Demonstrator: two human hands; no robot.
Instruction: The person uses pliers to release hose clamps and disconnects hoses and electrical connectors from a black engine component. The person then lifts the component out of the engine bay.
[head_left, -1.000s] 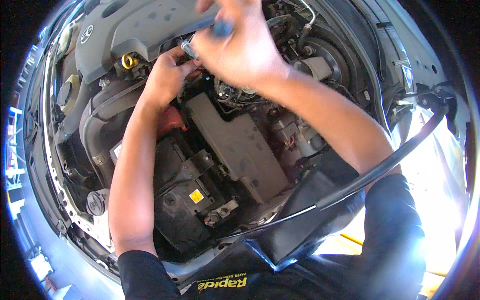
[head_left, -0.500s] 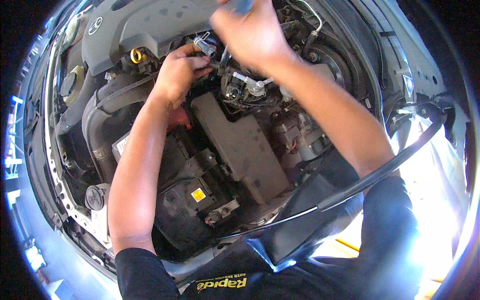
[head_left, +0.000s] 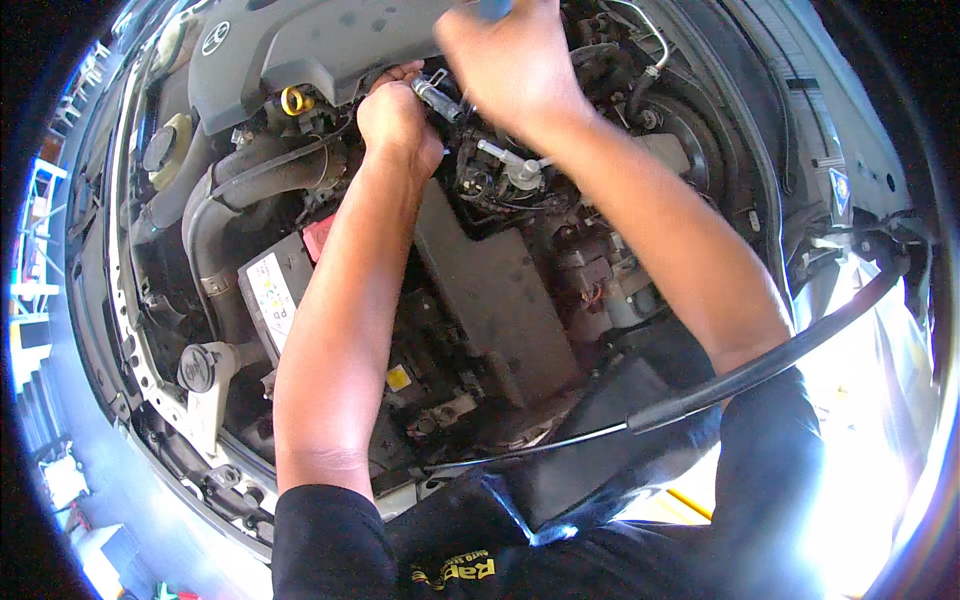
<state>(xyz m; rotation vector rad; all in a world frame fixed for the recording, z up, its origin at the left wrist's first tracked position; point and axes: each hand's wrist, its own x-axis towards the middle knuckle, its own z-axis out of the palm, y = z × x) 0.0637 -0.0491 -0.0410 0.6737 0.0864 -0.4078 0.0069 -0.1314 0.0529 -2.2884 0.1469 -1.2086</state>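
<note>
My left hand (head_left: 396, 118) is curled at the edge of the dark grey engine cover (head_left: 340, 45), some of its fingers tucked out of sight. What those fingers grip, if anything, does not show. Right beside it is a grey cylindrical hose fitting (head_left: 438, 100) with a wire clip on its end. My right hand (head_left: 515, 75), smeared by motion, is a closed fist at the top of the picture. It is wrapped round a blue object (head_left: 492, 8), of which only a small part shows. Below this fist sits a pale metal valve with a pipe stub (head_left: 515, 165).
A battery (head_left: 268, 290) with a red terminal cover (head_left: 318, 238) lies below my left forearm. Next to it is a long black box lid (head_left: 490, 300). A ribbed intake hose (head_left: 205, 240) curves at the left, near a yellow dipstick ring (head_left: 297, 101). A black-sleeved rod (head_left: 770, 345) crosses by my right elbow.
My left hand has shifted right and up, from below the fitting to its left side by the cover. My right fist stays high with the blue object. The whole view has shifted slightly.
</note>
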